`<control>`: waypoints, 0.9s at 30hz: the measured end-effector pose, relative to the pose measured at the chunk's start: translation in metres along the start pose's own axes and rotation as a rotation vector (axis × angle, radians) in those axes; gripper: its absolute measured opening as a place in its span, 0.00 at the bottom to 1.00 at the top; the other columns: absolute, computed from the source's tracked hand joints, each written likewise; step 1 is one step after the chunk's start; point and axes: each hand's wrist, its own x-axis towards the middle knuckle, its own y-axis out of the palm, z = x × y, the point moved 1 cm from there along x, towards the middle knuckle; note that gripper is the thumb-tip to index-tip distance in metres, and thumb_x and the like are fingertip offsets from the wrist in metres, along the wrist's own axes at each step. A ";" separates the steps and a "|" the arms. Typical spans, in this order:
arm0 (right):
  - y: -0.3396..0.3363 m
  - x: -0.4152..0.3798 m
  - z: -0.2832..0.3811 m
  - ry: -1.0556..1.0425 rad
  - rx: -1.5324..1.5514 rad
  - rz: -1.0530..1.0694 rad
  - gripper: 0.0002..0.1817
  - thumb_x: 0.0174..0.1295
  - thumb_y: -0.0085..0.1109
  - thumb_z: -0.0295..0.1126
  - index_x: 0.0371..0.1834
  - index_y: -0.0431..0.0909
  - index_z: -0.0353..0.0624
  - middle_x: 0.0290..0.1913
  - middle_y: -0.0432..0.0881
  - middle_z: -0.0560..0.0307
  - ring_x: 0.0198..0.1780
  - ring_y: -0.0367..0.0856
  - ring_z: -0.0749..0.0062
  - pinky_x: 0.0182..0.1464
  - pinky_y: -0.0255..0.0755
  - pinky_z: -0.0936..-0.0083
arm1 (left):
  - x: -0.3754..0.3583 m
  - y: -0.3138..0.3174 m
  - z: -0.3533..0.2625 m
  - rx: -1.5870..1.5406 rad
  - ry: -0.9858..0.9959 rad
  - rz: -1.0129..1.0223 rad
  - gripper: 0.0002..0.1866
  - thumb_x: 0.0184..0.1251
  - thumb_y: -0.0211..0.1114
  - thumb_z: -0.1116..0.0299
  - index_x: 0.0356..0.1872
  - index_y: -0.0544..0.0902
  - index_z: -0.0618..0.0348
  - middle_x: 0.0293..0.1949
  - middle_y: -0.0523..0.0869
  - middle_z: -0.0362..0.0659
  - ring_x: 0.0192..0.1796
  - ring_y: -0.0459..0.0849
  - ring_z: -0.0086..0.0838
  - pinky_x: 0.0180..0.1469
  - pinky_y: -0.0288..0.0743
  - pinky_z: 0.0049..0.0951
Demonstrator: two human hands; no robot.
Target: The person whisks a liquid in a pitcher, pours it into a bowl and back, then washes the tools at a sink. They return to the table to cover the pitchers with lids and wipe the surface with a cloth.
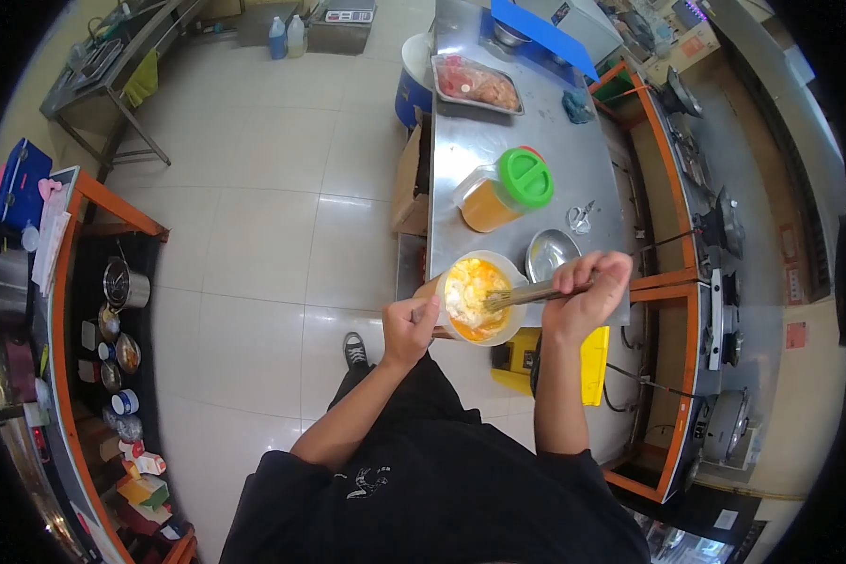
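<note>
A tall translucent pitcher (pixel 515 324) stands at the near corner of the steel table, holding a yellow and white mixture (pixel 470 299). My left hand (pixel 410 331) is closed around its left side, where a handle seems to be, with the thumb up near the rim. In my right hand (pixel 585 293) is a whisk (pixel 524 294), gripped by its handle and slanting left. Its wires dip into the mixture. Just behind sits a steel bowl (pixel 552 254). Farther back is a clear jug (pixel 482 202) with orange liquid and a green lid (pixel 526 178).
Scissors (pixel 581 218) lie on the steel table (pixel 564 141), and a tray of raw meat (pixel 477 85) rests farther back. A yellow crate (pixel 592 367) is below the near edge. Stoves with woks (pixel 724 224) line the right; loaded shelves (pixel 113 352) run along the left.
</note>
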 end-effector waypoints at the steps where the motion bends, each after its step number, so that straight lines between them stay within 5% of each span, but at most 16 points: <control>1: -0.003 -0.003 -0.008 0.055 0.109 0.073 0.19 0.72 0.48 0.44 0.25 0.62 0.46 0.19 0.65 0.63 0.21 0.63 0.81 0.24 0.63 0.81 | 0.002 0.001 -0.006 -0.010 0.015 0.003 0.21 0.69 0.57 0.64 0.17 0.76 0.68 0.13 0.66 0.31 0.20 0.61 0.12 0.21 0.53 0.25; 2: -0.003 -0.004 -0.012 0.111 0.220 0.146 0.21 0.72 0.45 0.47 0.24 0.60 0.46 0.19 0.64 0.63 0.21 0.63 0.81 0.24 0.62 0.82 | 0.004 0.001 -0.011 -0.018 0.032 0.007 0.21 0.69 0.57 0.65 0.18 0.77 0.69 0.13 0.66 0.31 0.20 0.61 0.12 0.20 0.53 0.25; 3: 0.002 -0.005 -0.013 0.090 0.021 0.153 0.27 0.73 0.35 0.54 0.18 0.58 0.49 0.15 0.59 0.66 0.16 0.58 0.82 0.17 0.55 0.84 | 0.005 0.000 -0.015 -0.005 0.038 0.003 0.20 0.68 0.58 0.65 0.18 0.78 0.68 0.12 0.66 0.34 0.18 0.61 0.14 0.20 0.54 0.26; 6: 0.006 0.013 0.034 0.068 -0.229 0.138 0.29 0.74 0.35 0.52 0.14 0.57 0.50 0.12 0.53 0.69 0.11 0.53 0.83 0.13 0.49 0.83 | 0.012 0.000 -0.022 0.020 0.073 -0.011 0.18 0.66 0.61 0.65 0.20 0.80 0.68 0.10 0.66 0.41 0.15 0.62 0.18 0.18 0.56 0.28; 10: 0.004 0.013 -0.013 0.030 -0.293 -0.019 0.29 0.74 0.31 0.47 0.10 0.50 0.57 0.08 0.50 0.73 0.08 0.47 0.87 0.09 0.46 0.86 | 0.020 -0.003 -0.010 0.044 0.064 -0.013 0.17 0.65 0.61 0.65 0.21 0.81 0.68 0.10 0.68 0.43 0.15 0.64 0.18 0.19 0.57 0.28; 13: 0.002 0.023 0.046 0.222 -0.079 0.132 0.27 0.74 0.36 0.42 0.11 0.53 0.55 0.08 0.52 0.71 0.09 0.49 0.86 0.10 0.47 0.86 | 0.013 -0.001 0.003 0.025 0.054 -0.022 0.17 0.65 0.61 0.65 0.20 0.80 0.68 0.10 0.67 0.43 0.15 0.64 0.17 0.19 0.57 0.28; 16: -0.011 0.016 -0.003 -0.048 -0.278 -0.019 0.27 0.73 0.36 0.42 0.10 0.53 0.56 0.08 0.52 0.72 0.09 0.48 0.85 0.11 0.48 0.84 | 0.000 -0.004 0.006 0.039 -0.023 -0.019 0.18 0.65 0.61 0.64 0.19 0.79 0.68 0.10 0.67 0.43 0.15 0.64 0.18 0.19 0.57 0.30; 17: 0.014 0.004 -0.020 0.212 -0.201 0.003 0.28 0.73 0.35 0.43 0.09 0.52 0.57 0.08 0.51 0.72 0.09 0.46 0.85 0.11 0.46 0.84 | 0.014 -0.006 0.006 0.053 -0.021 -0.003 0.19 0.65 0.61 0.63 0.19 0.79 0.68 0.10 0.67 0.44 0.15 0.64 0.19 0.19 0.58 0.30; 19: 0.009 0.011 0.044 0.201 -0.094 0.067 0.27 0.73 0.39 0.42 0.11 0.53 0.55 0.08 0.51 0.71 0.09 0.49 0.84 0.11 0.48 0.82 | 0.011 0.008 0.020 -0.198 -0.076 -0.063 0.19 0.65 0.61 0.63 0.19 0.79 0.69 0.10 0.68 0.44 0.15 0.65 0.19 0.19 0.60 0.30; 20: 0.010 0.015 0.046 0.210 -0.077 0.106 0.27 0.73 0.39 0.41 0.11 0.53 0.54 0.08 0.51 0.71 0.10 0.49 0.83 0.12 0.48 0.81 | 0.011 0.001 0.016 0.008 0.079 -0.029 0.20 0.66 0.60 0.63 0.18 0.78 0.69 0.10 0.69 0.46 0.15 0.67 0.18 0.19 0.61 0.29; 22: 0.005 0.011 0.027 0.250 -0.097 0.145 0.27 0.73 0.39 0.41 0.11 0.53 0.53 0.09 0.52 0.70 0.10 0.49 0.82 0.12 0.48 0.81 | 0.014 -0.002 -0.007 0.119 0.073 0.012 0.20 0.66 0.60 0.63 0.17 0.77 0.69 0.10 0.69 0.46 0.15 0.66 0.18 0.19 0.61 0.29; 25: -0.007 0.013 0.027 0.192 -0.264 0.191 0.26 0.73 0.38 0.41 0.11 0.52 0.53 0.09 0.53 0.70 0.11 0.48 0.82 0.12 0.47 0.80 | 0.015 0.002 -0.004 -0.071 -0.012 -0.031 0.20 0.65 0.61 0.64 0.15 0.75 0.68 0.09 0.67 0.45 0.14 0.63 0.18 0.18 0.57 0.31; 27: -0.016 0.025 0.045 0.150 0.008 0.093 0.25 0.72 0.41 0.39 0.12 0.56 0.51 0.10 0.55 0.68 0.11 0.50 0.80 0.13 0.49 0.79 | 0.028 0.003 -0.006 0.002 0.075 -0.006 0.20 0.65 0.61 0.64 0.17 0.76 0.68 0.10 0.67 0.45 0.14 0.63 0.19 0.18 0.57 0.31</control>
